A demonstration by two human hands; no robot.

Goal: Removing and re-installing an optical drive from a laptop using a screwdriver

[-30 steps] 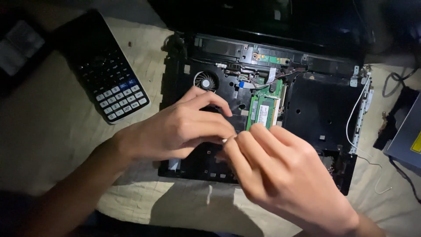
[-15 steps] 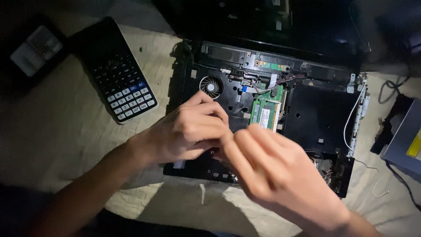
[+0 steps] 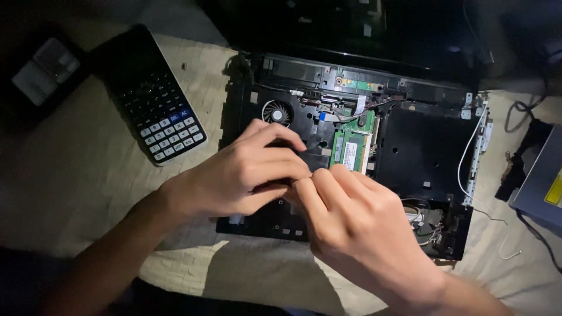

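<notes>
Cloth-covered surface w/ opened laptop & bits on it.

Pale cloth (image 3: 88, 175), wrinkled, covers the whole surface; can't tell if desk or bed under it. Laptop (image 3: 421, 146) base, black, cover off, lies mid-frame directly on the cloth, insides up. Calculator (image 3: 155, 111), dark w/ pale keys, lies left of laptop, angled, near but apart. Small dark device (image 3: 41, 76) w/ pale patches at far left, well apart from laptop, dimly lit. Grey drive (image 3: 541, 184) at right edge, partly cut off. Dark cable (image 3: 524, 114) at upper right, beside drive. Thin white wire (image 3: 497, 228) trails from laptop's right side onto cloth.
</notes>
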